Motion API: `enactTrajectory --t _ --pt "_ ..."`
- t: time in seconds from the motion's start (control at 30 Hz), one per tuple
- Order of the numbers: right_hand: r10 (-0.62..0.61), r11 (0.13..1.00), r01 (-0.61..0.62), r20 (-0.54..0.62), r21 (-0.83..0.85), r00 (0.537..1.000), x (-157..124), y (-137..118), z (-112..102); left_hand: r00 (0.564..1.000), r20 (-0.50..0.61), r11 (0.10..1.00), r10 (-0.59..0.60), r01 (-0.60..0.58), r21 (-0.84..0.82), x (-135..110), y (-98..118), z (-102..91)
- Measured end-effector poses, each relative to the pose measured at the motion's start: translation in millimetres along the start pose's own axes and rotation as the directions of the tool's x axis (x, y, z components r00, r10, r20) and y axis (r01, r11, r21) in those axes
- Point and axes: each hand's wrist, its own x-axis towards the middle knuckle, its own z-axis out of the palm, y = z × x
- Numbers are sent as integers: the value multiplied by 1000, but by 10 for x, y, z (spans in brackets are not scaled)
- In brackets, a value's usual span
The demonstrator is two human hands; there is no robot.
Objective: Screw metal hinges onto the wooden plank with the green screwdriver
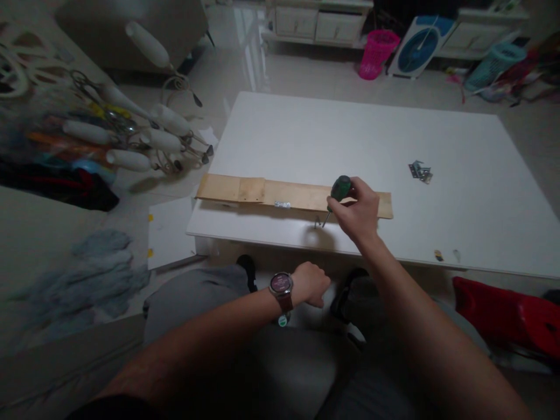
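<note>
My right hand (356,213) grips the green handle of a screwdriver (340,188) above the wooden strip (301,193). The screwdriver's thin shaft slants downward to the left, its tip near a small metal piece (317,221), perhaps a screw, at the strip's near side. A small silver metal fitting (282,205) sits at the strip's near edge, left of my right hand. My left hand (310,283) is closed in front of the white table (315,128), over my lap; anything inside its curled fingers is hidden. A watch (281,284) is on the left wrist.
Several metal brackets (421,171) lie in a pile on the table's right half. Small pieces (438,255) rest by its near edge. A red plastic seat (503,309) stands at right. Beyond the table are a pink basket (377,52) and a fan (420,46).
</note>
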Motion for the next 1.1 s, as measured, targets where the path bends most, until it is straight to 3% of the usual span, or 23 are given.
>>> enactTrajectory --t 0.5,0.87,1.1 --pt "-5 1000 6 27 -21 1000 7 70 37 999 33 1000 5 -5 -20 16 2 -32" --pt "-26 999 25 -57 -20 998 25 32 -58 1000 -29 1000 -4 3 -11 42 -17 49" --pt "0 1000 -3 -79 -31 997 53 -26 -119 1000 15 1000 -11 12 -17 30 -7 -4"
